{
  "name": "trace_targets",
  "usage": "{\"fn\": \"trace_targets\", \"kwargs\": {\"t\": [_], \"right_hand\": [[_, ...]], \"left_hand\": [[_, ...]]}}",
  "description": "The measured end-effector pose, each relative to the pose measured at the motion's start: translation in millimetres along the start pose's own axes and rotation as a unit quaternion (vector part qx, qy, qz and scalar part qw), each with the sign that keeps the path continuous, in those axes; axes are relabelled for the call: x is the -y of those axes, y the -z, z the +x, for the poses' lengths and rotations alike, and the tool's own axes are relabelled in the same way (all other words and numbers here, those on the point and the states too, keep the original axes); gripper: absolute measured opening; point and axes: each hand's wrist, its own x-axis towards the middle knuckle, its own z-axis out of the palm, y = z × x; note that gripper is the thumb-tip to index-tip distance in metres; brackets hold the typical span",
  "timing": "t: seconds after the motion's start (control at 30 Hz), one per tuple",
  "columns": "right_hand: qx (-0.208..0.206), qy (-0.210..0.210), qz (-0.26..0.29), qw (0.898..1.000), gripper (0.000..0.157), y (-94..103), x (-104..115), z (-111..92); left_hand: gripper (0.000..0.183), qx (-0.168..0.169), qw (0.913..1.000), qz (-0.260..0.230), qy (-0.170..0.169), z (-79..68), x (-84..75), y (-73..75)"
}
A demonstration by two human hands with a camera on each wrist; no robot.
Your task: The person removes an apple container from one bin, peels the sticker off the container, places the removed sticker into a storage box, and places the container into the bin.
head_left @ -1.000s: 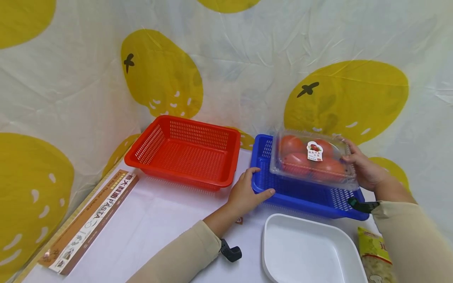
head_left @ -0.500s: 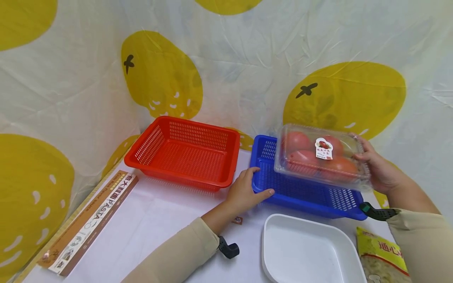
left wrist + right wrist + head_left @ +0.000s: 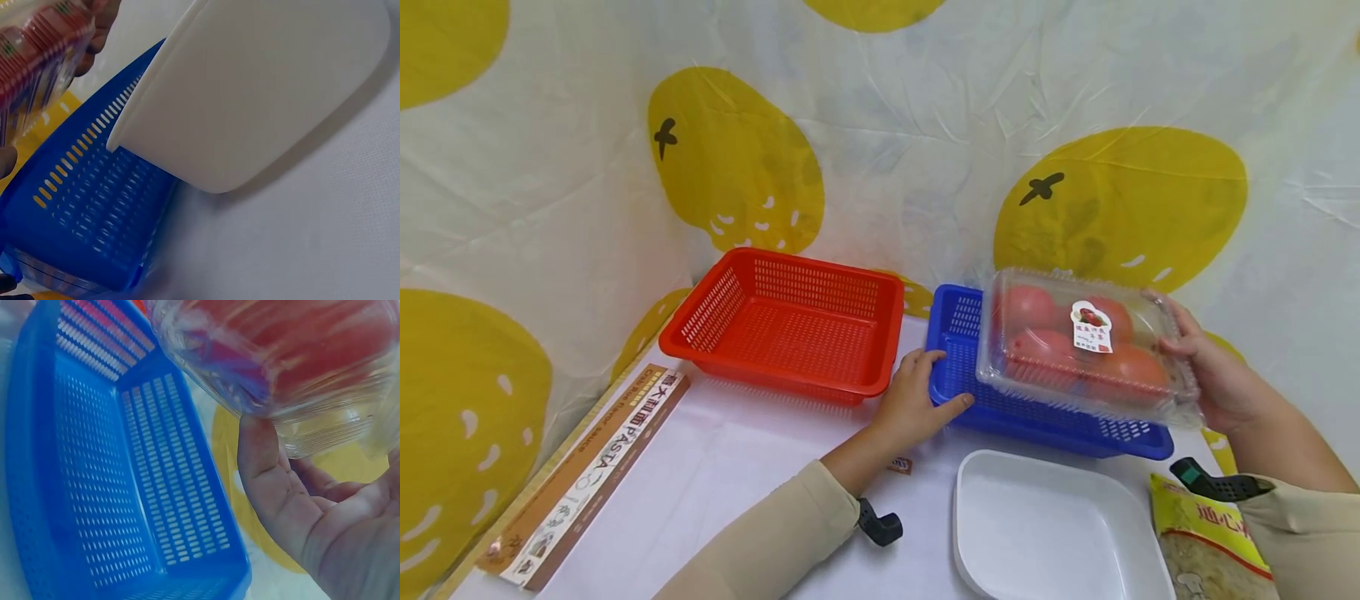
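My right hand (image 3: 1221,379) grips the right end of a clear plastic box of tomatoes (image 3: 1123,375), thumb above and fingers underneath. Several red tomatoes and a white label show through its lid. The box hangs tilted over the blue basket (image 3: 1026,412), covering much of it. From the right wrist view, the inside of the blue basket (image 3: 100,481) shows bare perforated plastic, with the box's underside (image 3: 300,350) above it. My left hand (image 3: 910,408) holds the basket's left near corner, fingers over the rim and thumb along the front edge; in the left wrist view only bits of it show.
A red basket (image 3: 790,333) stands at the left rear. A long pasta box (image 3: 591,475) lies at the far left. In front of the blue basket sits a white tray (image 3: 1052,525), with a yellow pasta bag (image 3: 1206,533) to its right. A patterned cloth hangs behind.
My right hand and the tomato box have shifted right, then slightly lower and nearer. More of the yellow bag shows now. My left hand keeps its place at the basket corner.
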Motion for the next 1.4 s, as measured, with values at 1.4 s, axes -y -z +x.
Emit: {"fn": "trace_targets", "kwargs": {"t": [1.4], "right_hand": [[-0.178, -0.053, -0.080, 0.979, 0.067, -136.1, -65.6, -18.8]], "left_hand": [[0.044, 0.033, 0.9641, -0.252, -0.076, -45.6, -28.0, 114.1]]}}
